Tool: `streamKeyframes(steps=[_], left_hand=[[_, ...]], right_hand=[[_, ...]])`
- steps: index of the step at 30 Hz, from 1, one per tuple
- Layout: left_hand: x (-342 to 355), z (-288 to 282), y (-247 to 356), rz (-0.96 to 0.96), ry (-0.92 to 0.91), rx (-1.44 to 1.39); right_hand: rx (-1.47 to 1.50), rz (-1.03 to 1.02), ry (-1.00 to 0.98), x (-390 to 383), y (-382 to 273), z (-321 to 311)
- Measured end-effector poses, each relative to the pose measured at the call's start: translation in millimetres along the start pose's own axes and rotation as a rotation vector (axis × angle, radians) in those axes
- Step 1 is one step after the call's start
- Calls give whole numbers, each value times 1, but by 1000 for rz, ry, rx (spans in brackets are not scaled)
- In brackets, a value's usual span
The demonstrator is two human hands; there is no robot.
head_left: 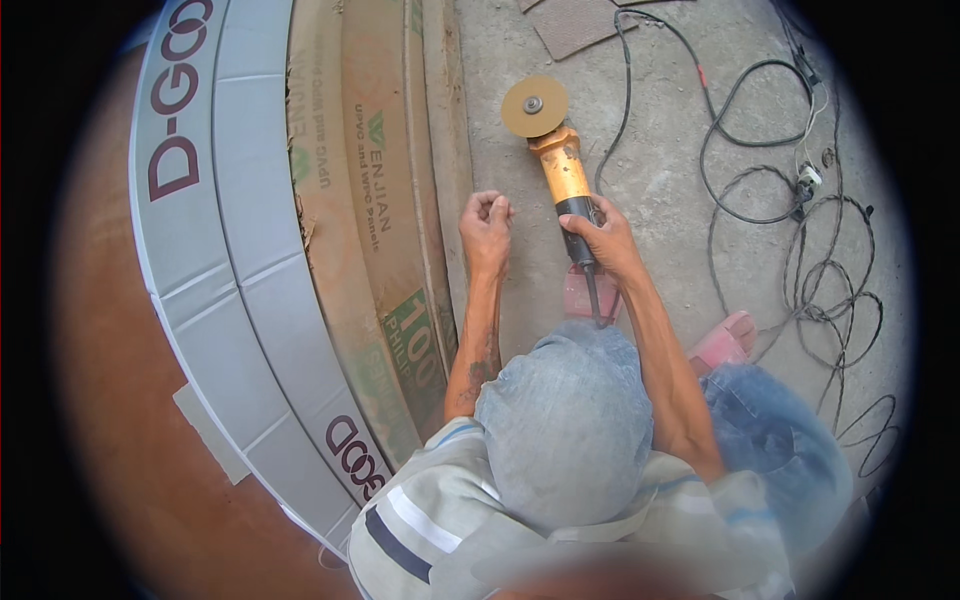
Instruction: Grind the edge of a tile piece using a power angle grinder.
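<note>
My right hand (pixel 600 230) is shut on the black handle of an angle grinder (pixel 557 160), which has a yellow body and a round tan disc (pixel 540 100) at its far end, face up, with its cord running down toward my knee (pixel 560 420). My left hand (pixel 487 225), fingers curled with thumb to index, is a little left of the grinder, near the edge of long cardboard boxes (pixel 370 250); I cannot make out whether anything is in it.
Long grey printed packs (pixel 270 340) lie at the left. Coiled black cables (pixel 830 290) and a white plug (pixel 808 182) lie on the concrete floor (pixel 670 160) at the right. Square tiles (pixel 565 25) lie at the top. Pink slippers (pixel 725 345) are on my feet.
</note>
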State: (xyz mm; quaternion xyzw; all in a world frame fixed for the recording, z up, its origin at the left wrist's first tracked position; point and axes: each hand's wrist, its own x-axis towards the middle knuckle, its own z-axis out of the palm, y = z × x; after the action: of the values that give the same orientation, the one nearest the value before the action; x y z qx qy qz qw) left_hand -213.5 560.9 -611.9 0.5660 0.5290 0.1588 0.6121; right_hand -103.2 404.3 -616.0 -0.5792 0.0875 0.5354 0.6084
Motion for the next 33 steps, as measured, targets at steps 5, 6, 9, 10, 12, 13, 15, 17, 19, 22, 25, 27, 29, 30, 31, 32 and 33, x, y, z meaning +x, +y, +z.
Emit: streamKeyframes(steps=[5, 6, 9, 10, 12, 13, 15, 17, 19, 22, 25, 27, 29, 30, 31, 32, 33], left_hand=[[46, 14, 19, 186, -3, 49], [51, 19, 23, 219, -11, 98], [62, 26, 25, 248, -28, 141], [65, 27, 25, 242, -26, 136], [69, 27, 24, 259, -31, 105], [69, 28, 25, 279, -27, 75], [69, 33, 25, 270, -41, 34], [71, 33, 24, 267, -50, -5], [72, 33, 24, 200, -71, -42], [70, 35, 23, 198, -65, -70], [70, 35, 24, 186, -51, -63], [70, 35, 24, 182, -46, -66], [70, 38, 23, 176, -44, -71], [71, 38, 23, 192, -24, -74], [71, 39, 23, 209, -1, -77], [70, 40, 23, 208, -2, -77], [69, 41, 22, 212, -1, -83]], right_hand=[[57, -8, 13, -5, -5, 1], [58, -11, 16, -3, -3, 1], [78, -22, 12, 1, 3, 0], [70, -3, 11, 0, 3, 0], [61, 19, 15, 0, 2, 0], [60, 11, 5, 0, 2, 1], [56, 5, -4, 0, 3, -1], [51, 16, -5, -1, 1, -1], [57, 6, -2, -1, 2, -1], [58, -13, 9, 1, 5, -1], [59, -8, 6, -1, 4, -1], [65, 6, 0, 0, 5, 0], [79, -13, 12, 2, 9, -1], [79, -14, 15, 4, 11, -2], [75, -28, 15, 5, 11, -1], [71, -41, 15, 5, 12, -1], [71, -41, 16, 5, 12, -3]])
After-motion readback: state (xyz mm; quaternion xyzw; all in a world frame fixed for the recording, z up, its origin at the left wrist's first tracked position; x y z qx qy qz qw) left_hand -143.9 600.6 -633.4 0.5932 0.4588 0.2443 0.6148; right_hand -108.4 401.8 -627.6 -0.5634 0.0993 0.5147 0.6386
